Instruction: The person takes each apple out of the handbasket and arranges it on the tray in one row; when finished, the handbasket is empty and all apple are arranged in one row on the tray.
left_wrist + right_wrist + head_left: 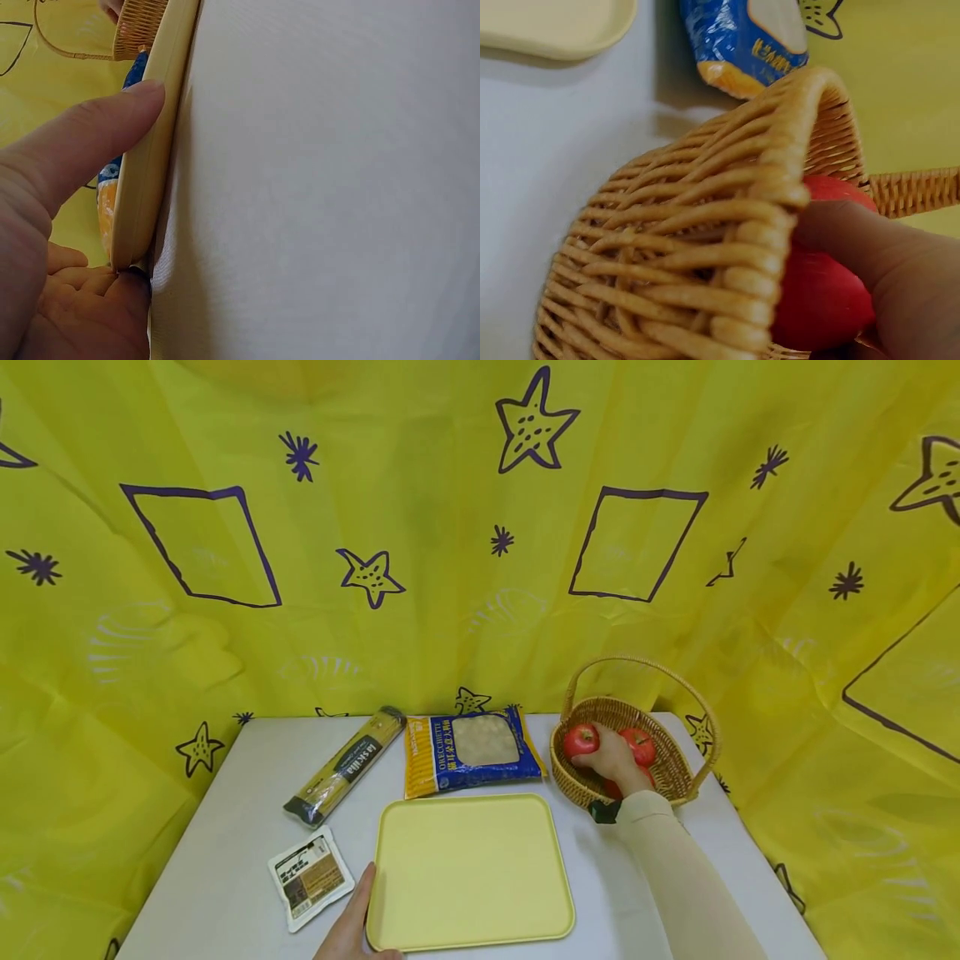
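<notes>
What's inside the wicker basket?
The right hand grips one red fruit in the wicker basket; another lies right of it, and more red shows around the wrist. Anything underneath is hidden; exact count unclear.

Right arm (678,868) stretched forward, right hand (611,757) gripping; left hand (351,927) nearer, thumb (97,131) apart from fingers (363,890).

The person's right sleeve (686,881) was long and plain cream down to its cuff (647,806), where a dark object (603,812), perhaps wrist-worn, showed.
</notes>
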The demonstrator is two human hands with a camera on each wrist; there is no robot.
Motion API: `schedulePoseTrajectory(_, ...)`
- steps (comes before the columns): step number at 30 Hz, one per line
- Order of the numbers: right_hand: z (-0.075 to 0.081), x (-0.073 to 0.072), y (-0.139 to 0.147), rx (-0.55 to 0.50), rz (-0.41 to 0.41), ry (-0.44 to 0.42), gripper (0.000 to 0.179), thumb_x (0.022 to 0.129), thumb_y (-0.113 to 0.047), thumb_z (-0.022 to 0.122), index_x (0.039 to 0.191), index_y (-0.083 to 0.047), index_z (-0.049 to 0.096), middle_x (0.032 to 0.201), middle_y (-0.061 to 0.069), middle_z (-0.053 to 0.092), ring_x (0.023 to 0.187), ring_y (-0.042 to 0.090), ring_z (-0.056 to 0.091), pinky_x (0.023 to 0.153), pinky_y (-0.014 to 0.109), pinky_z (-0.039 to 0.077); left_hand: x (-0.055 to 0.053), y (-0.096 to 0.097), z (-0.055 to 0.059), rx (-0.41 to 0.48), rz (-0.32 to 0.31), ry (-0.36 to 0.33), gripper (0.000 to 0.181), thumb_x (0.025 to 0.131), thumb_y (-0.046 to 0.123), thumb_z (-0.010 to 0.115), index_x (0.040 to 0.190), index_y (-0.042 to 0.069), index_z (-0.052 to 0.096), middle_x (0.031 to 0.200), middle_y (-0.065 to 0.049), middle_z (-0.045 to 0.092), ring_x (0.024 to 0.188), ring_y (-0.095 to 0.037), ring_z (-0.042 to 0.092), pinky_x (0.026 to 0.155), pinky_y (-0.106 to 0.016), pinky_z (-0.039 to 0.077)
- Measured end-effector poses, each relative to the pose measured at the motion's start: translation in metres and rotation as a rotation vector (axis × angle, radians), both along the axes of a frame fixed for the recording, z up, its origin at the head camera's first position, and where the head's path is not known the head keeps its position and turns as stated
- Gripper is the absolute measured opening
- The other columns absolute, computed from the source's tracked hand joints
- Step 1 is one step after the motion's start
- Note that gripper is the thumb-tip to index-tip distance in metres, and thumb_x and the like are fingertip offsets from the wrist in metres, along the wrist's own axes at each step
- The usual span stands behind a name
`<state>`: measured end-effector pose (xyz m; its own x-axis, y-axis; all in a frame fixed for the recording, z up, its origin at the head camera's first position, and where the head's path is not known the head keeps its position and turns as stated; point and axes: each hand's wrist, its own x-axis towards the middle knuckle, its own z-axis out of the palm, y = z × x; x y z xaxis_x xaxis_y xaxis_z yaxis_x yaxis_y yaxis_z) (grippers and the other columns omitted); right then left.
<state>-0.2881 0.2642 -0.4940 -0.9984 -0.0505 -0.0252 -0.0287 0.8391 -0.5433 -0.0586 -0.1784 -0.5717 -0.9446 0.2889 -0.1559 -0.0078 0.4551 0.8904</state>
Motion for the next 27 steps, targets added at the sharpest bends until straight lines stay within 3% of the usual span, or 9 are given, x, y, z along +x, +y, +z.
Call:
schedulePoseTrajectory(3,0.001,-0.001,0.0,-0.013,0.0,0.039,0.085,0.079,-0.023,0.08,0.142,0.012,0.036,0.132,0.036,0.048,0.119,0.05,0.047,0.1,0.06,0.039,0.0,0.001,0.0,0.013,0.004,-0.008,0.119,0.078,0.025,0.085,0.151,-0.01,-0.002,0.153,-0.036,0.008,0.139,-0.046,0.014,0.11,-0.031,0.022)
schedulePoseTrajectory(9,0.007,0.001,-0.001,-0.059,-0.003,0.112,0.086,0.079,-0.028,0.081,0.143,0.009,0.038,0.133,0.033,0.049,0.117,0.047,0.05,0.099,0.058,0.041,-0.001,0.003,0.002,-0.022,0.027,-0.023,0.12,0.075,0.024,0.087,0.151,-0.009,0.0,0.154,-0.035,0.011,0.139,-0.045,0.017,0.111,-0.051,0.022)
schedulePoseTrajectory(15,0.018,0.009,-0.007,-0.102,-0.004,0.155,0.087,0.078,-0.034,0.081,0.145,0.002,0.04,0.135,0.028,0.05,0.117,0.046,0.051,0.095,0.06,0.043,0.0,0.002,0.001,-0.032,0.025,0.0,0.12,0.076,0.026,0.086,0.151,-0.01,0.001,0.153,-0.036,0.013,0.139,-0.046,0.018,0.11,-0.053,0.023)
schedulePoseTrajectory(27,0.048,0.029,-0.039,-0.178,0.092,0.244,0.085,0.078,-0.029,0.083,0.145,0.004,0.041,0.139,0.026,0.048,0.121,0.043,0.049,0.099,0.059,0.042,0.002,0.001,-0.003,0.017,0.023,0.025,0.118,0.076,0.022,0.086,0.151,-0.01,0.001,0.153,-0.036,0.012,0.138,-0.046,0.017,0.11,-0.032,0.025)
